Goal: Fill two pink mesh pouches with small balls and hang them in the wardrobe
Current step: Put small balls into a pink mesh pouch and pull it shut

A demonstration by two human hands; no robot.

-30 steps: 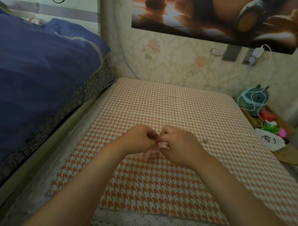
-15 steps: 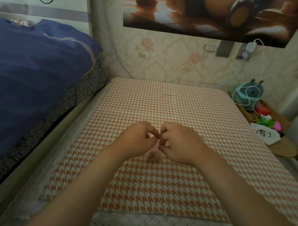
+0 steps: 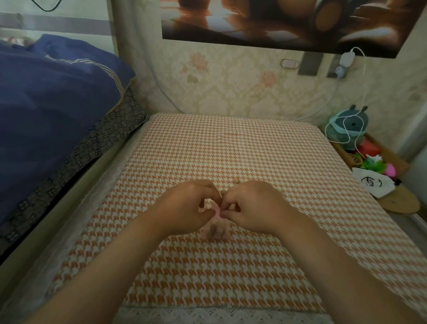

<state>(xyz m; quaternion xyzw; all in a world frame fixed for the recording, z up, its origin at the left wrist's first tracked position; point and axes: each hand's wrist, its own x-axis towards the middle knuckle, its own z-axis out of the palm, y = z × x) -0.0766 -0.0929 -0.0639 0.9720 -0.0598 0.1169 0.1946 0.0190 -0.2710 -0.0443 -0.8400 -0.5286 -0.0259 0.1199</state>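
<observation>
Two hands working the mouth of a pouch over a checked table.

Nearest is the lace trim (image 3: pixel 214 319) at the front edge of the orange-and-white houndstooth cloth (image 3: pixel 232 150), with both bare forearms reaching in over it. The left hand (image 3: pixel 189 207) and right hand (image 3: pixel 252 206) meet at mid-table, knuckles almost touching. Each has its fingers curled and pinches the top of the pink mesh pouch (image 3: pixel 216 228), which hangs blurred below them, just over the cloth. I cannot tell what is inside it. Just past the knuckles a small tan ball (image 3: pixel 236 179) lies on the cloth. To the left, a dark blue quilt (image 3: pixel 40 107) is heaped on the bed beside the table. At the far right edge are a teal toy (image 3: pixel 351 125) draped in white cable and a white bag with a drawn face (image 3: pixel 374 184). On the wall behind is a brown poster (image 3: pixel 285 19).
</observation>
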